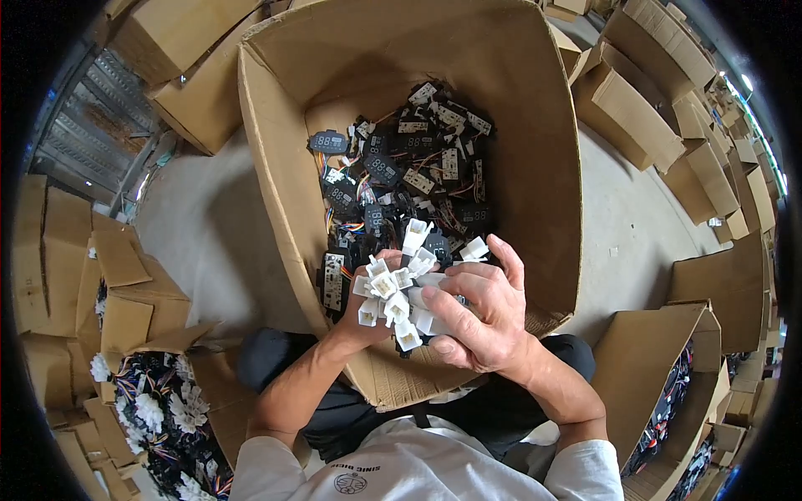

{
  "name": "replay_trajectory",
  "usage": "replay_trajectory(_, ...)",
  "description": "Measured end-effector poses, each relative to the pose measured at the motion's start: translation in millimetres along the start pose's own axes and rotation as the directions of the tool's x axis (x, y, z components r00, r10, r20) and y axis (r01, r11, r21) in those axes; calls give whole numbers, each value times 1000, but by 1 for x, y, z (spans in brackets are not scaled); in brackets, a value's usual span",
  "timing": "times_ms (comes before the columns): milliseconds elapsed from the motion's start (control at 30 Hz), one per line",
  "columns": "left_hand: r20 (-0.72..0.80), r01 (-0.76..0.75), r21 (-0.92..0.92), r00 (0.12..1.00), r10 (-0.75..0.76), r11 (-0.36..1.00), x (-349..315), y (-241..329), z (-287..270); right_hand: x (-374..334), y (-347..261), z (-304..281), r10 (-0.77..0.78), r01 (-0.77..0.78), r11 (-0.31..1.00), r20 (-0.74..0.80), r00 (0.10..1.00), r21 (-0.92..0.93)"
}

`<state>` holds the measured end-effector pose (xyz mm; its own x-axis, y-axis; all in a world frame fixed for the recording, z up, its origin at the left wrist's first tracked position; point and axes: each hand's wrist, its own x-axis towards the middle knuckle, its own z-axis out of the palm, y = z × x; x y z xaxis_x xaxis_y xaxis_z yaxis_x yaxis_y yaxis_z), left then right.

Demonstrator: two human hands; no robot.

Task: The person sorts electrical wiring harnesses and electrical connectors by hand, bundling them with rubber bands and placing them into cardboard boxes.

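Over the near end of a large open cardboard box, I hold a bunch of white plastic wire connectors. My left hand is closed around the bunch from the left and below, its fingers mostly hidden behind the connectors. From the right, my right hand has its fingers curled against the connectors on that side; one finger points up, close to a single white connector. Inside the box, beyond my hands, lies a heap of small black digital display modules, circuit boards and coloured wires.
At the lower left stands an open box holding wire harnesses with white connectors. Another open carton with dark wiring is at the lower right. Cardboard boxes line both sides. My legs flank the large box's near end.
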<state>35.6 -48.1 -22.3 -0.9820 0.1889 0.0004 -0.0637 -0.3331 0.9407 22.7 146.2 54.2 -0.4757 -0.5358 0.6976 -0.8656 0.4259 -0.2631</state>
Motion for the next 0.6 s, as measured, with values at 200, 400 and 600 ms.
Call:
replay_trajectory(200, 155, -298, 333, 953, 260, 895, 8, -13, -13, -4, -1, 0, -7, 6, 1000, -66, 998, -17)
replay_trajectory(400, 44, -24, 47, 999, 22, 999, -1, -4, -3, 1, 4, -5, -97, 97, 994, 2, 995, -44)
replay_trajectory(600, 64, -69, 63, 996, 65, 996, -8, -5, -6, 8, 6, -8, 9, -5, 1000, 218, 976, -21)
